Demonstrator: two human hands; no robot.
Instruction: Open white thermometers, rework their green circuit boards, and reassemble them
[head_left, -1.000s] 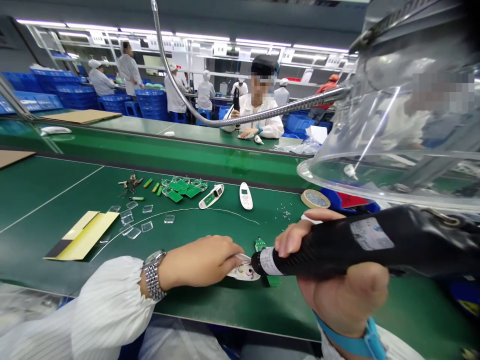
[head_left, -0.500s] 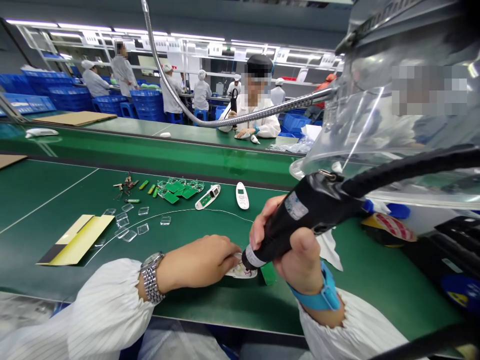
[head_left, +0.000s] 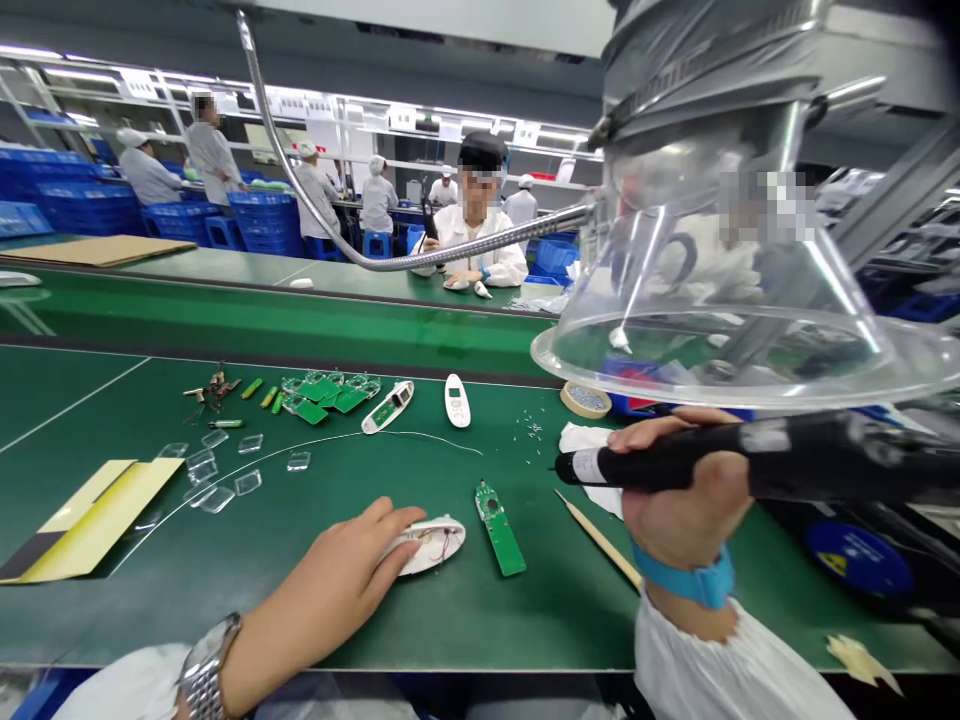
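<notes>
My left hand (head_left: 349,565) is closed on a white plastic shell (head_left: 441,545), open side up, with thin reddish wires inside. My right hand (head_left: 679,520) grips a black electric screwdriver (head_left: 660,455), held nearly level with its tip pointing left, apart from the shell. Between the hands a green circuit board (head_left: 502,535) lies on the mat. A pointed wooden stick (head_left: 600,538) rests below the screwdriver. Small loose screws (head_left: 532,430) are scattered beyond the screwdriver's tip, near a round tan dish (head_left: 585,402).
A clear fume hood (head_left: 712,350) hangs low at the right. Several circuit boards (head_left: 330,392), clear plastic pieces (head_left: 217,497), a shell with a board (head_left: 388,407), a white cover (head_left: 457,402) and a yellow card (head_left: 90,520) lie leftward. A co-worker (head_left: 472,225) sits opposite.
The screwdriver has lifted off the shell and swung right and up with my right hand. My left hand has moved the shell left, uncovering the circuit board. The head view has turned rightward.
</notes>
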